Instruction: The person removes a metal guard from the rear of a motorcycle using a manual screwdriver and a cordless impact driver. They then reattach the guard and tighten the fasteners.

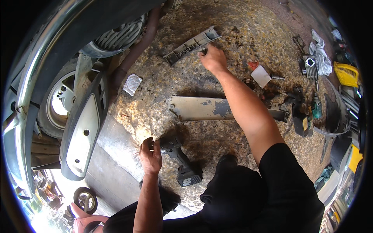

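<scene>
My right hand [214, 60] reaches forward to the near edge of a long grey plastic cover [192, 44], lying with its ribbed inside up. Its fingers are curled around something small and dark that I cannot make out. My left hand [150, 157] is low in front of me, fingers pinched together beside the nose of a black cordless impact driver [179, 161], which lies on its side on the ground. What the left fingers hold, if anything, is too small to name. Between the hands lies a long, scuffed beige panel [202, 108] with small screws [174, 110] at its left end.
On the left stand a motorbike's wheel [60, 99] and its silver-and-black exhaust cover [83, 136]. A crumpled foil piece [132, 84] and a white card [260, 76] lie on the stony ground. To the right are a finned engine cylinder [310, 68], a rag [321, 54] and a yellow part [345, 74].
</scene>
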`<state>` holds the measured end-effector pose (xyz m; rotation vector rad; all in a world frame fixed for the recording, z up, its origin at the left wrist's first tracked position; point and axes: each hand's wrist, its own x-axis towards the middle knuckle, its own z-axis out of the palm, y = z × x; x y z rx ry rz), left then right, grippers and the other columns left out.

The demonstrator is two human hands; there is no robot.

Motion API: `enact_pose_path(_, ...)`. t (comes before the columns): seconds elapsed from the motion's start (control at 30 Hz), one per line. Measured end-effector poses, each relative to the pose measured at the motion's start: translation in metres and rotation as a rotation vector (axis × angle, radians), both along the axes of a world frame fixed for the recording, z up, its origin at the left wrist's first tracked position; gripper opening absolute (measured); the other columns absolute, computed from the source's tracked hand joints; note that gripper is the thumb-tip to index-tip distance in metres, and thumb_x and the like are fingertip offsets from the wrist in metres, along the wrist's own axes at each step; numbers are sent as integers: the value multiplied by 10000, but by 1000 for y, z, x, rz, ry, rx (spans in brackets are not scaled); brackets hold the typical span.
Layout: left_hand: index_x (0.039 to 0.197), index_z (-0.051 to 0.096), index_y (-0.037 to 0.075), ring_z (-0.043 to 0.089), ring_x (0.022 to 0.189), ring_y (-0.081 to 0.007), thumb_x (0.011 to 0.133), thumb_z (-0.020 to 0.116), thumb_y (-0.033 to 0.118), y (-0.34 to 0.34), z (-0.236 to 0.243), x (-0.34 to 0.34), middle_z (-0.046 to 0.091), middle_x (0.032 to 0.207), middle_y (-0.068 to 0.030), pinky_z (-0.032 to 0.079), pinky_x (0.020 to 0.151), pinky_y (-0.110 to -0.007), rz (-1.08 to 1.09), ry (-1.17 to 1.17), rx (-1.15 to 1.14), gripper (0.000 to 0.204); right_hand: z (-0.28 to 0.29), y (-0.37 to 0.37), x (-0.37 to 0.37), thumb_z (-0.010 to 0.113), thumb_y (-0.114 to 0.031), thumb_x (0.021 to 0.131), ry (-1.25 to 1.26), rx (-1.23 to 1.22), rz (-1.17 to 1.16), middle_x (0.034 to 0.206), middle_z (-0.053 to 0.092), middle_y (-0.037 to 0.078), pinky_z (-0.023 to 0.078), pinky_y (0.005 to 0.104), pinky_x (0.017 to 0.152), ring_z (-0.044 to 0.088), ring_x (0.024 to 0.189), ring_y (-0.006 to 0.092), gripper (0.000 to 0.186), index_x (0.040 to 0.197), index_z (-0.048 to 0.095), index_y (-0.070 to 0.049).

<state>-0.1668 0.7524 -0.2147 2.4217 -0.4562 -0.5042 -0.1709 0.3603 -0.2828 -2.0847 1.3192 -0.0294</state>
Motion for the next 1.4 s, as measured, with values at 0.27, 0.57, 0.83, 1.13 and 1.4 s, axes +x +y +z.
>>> enact_pose_path(0.27, 1078, 622, -26, 566, 705, -111, 951, 567, 224, -30, 23, -14, 639, 854, -61, 486, 631, -265, 257, 536, -312, 286, 11, 4, 4, 650, -175, 829, 52, -123, 195, 1058, 666, 214, 524, 441, 842, 649, 991, 345, 289, 1081, 646, -34)
enact_pose_path(0.57, 1075, 589, 76, 605, 802, -217, 980, 417, 333, -40, 8, -28, 639, 963, -78, 479, 656, -343, 643, 1375, -857, 323, 72, 176, -97, 744, -217, 833, -494, 779, 711, 863, 689, 117, 528, 365, 725, 654, 780, 217, 312, 1056, 640, -26)
enact_pose_path(0.83, 964, 586, 48, 568, 729, -210, 900, 487, 106, 4, 5, -21, 629, 875, -92, 447, 616, -325, 772, 1136, -722, 132, 22, 272, -152, 770, -313, 766, -95, 784, 563, 884, 650, 200, 495, 401, 726, 640, 831, 261, 476, 1016, 612, 60)
enact_pose_path(1.13, 1016, 555, 28, 593, 676, -219, 877, 481, -49, -10, 90, -2, 664, 918, -175, 492, 583, -329, 651, 914, -972, 175, 21, 282, -145, 743, -74, 734, -319, 1345, 172, 840, 624, 118, 512, 359, 642, 627, 737, 233, 317, 986, 583, 33)
enact_pose_path(1.4, 930, 582, 54, 493, 564, -106, 943, 601, 151, -27, 186, 46, 624, 793, -86, 369, 450, -203, 395, 571, -1319, 100, 122, 200, -172, 686, -25, 780, -787, 1393, 104, 794, 628, 87, 532, 370, 590, 633, 659, 216, 301, 1050, 565, 22)
